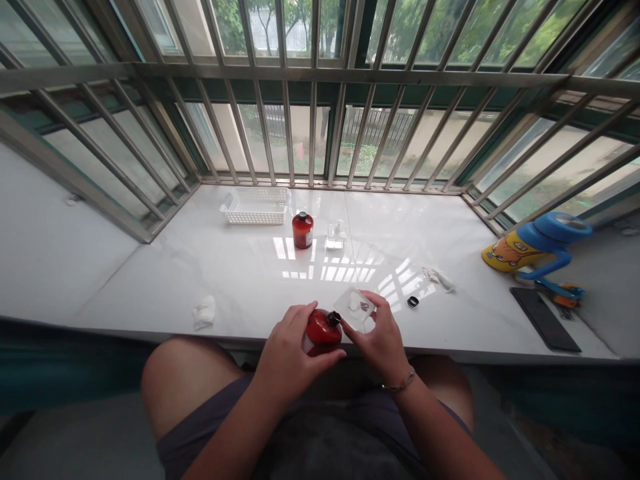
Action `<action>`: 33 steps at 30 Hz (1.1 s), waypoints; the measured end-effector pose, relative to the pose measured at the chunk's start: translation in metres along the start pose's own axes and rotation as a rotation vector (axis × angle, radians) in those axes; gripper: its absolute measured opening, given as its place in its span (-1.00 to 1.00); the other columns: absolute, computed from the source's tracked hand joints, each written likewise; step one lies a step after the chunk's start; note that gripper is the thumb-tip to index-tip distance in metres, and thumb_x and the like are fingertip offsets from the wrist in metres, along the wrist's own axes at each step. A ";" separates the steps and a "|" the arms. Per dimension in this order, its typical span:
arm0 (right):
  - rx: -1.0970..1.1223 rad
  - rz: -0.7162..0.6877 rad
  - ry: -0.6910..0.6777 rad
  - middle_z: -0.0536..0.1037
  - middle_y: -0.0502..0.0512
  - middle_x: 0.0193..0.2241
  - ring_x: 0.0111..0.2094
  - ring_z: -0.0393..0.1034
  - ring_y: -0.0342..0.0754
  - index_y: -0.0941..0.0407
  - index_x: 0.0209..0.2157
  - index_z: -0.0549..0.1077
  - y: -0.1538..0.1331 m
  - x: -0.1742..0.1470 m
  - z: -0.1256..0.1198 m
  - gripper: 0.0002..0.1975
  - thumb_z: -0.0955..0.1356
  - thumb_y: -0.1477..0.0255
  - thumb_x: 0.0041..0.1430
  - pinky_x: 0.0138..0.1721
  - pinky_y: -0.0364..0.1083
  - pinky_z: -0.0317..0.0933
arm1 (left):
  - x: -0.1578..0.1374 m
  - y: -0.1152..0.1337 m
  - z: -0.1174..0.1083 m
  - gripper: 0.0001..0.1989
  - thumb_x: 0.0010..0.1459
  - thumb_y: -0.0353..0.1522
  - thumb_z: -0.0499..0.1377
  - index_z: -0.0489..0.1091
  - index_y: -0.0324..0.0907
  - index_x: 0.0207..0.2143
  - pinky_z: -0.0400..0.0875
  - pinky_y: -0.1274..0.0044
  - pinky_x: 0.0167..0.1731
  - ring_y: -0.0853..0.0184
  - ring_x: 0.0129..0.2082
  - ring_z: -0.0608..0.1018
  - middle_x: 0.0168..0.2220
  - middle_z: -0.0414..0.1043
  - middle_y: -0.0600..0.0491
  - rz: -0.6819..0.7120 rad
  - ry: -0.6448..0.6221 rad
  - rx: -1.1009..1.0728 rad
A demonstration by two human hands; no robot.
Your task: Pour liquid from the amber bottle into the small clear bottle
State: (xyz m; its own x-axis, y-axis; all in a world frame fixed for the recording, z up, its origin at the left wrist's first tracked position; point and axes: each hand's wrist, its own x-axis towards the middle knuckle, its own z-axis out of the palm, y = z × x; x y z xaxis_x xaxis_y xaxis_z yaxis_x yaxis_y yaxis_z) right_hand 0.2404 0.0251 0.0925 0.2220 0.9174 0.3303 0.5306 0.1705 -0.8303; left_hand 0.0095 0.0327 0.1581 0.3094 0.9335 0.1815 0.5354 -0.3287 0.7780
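My left hand (289, 343) is wrapped round a dark red bottle (324, 330) and tilts it to the right. The bottle's black neck points at a clear square glass container (354, 308), which my right hand (383, 337) grips by its side, also tilted. Neck and container are very close; whether they touch I cannot tell. A small black cap (413, 302) lies on the white counter to the right of my right hand. Farther back, a second red bottle (303, 231) stands upright with its black cap on, beside another small clear glass container (335, 237).
A white plastic basket (256, 207) stands at the back left by the window bars. Crumpled tissues (204, 312) lie at the front left, with another tissue (439, 279) on the right. A blue and yellow flask (535, 243), a black phone (545, 319) and keys (565, 297) occupy the far right.
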 end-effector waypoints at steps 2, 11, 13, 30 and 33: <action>0.004 -0.013 0.009 0.44 0.26 0.24 0.21 0.45 0.19 0.00 0.25 0.29 0.000 0.000 0.002 -0.29 0.56 0.13 0.18 0.17 0.18 0.47 | 0.000 0.003 0.000 -0.15 0.03 -0.18 0.58 0.31 -0.03 0.31 0.51 0.15 0.18 -0.02 0.17 0.54 0.19 0.45 -0.12 -0.012 -0.017 0.013; -0.091 0.193 0.031 0.55 0.25 0.13 0.10 0.54 0.23 0.05 0.16 0.34 0.027 0.001 0.012 -0.26 0.56 0.02 0.08 0.08 0.18 0.49 | 0.004 -0.016 -0.001 -0.25 0.09 -0.17 0.53 0.35 -0.01 0.27 0.51 0.24 0.20 0.05 0.20 0.54 0.20 0.44 -0.06 -0.077 0.002 -0.067; -0.109 0.271 0.016 0.58 0.23 0.06 0.04 0.58 0.23 0.06 0.14 0.35 0.034 0.000 0.013 -0.27 0.56 0.00 0.06 0.02 0.15 0.51 | 0.003 -0.020 -0.002 -0.26 0.10 -0.17 0.53 0.34 -0.01 0.27 0.50 0.23 0.20 0.04 0.21 0.54 0.21 0.43 -0.07 -0.083 0.002 -0.067; -0.047 0.108 -0.158 0.36 0.33 0.34 0.37 0.30 0.30 0.03 0.33 0.19 0.073 0.010 -0.010 0.12 0.68 -0.01 -0.15 0.38 0.26 0.23 | 0.006 -0.036 -0.001 -0.29 0.11 -0.15 0.50 0.35 0.01 0.26 0.49 0.26 0.20 0.07 0.21 0.53 0.21 0.43 -0.03 -0.108 -0.002 -0.043; -0.058 0.050 -0.328 0.27 0.26 0.43 0.44 0.18 0.28 -0.04 0.44 0.13 0.080 0.028 -0.028 0.19 0.69 0.06 -0.12 0.46 0.26 0.11 | 0.006 -0.037 -0.001 -0.29 0.12 -0.15 0.50 0.35 0.01 0.26 0.49 0.25 0.20 0.06 0.21 0.52 0.22 0.43 -0.04 -0.107 -0.004 -0.043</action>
State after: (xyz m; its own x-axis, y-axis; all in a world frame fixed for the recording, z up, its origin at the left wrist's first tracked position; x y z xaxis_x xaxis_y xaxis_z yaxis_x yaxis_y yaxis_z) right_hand 0.3116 0.0545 0.0477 -0.0213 0.9926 0.1199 0.5736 0.1104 -0.8116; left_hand -0.0088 0.0509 0.1312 0.2558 0.9622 0.0937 0.5314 -0.2209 0.8178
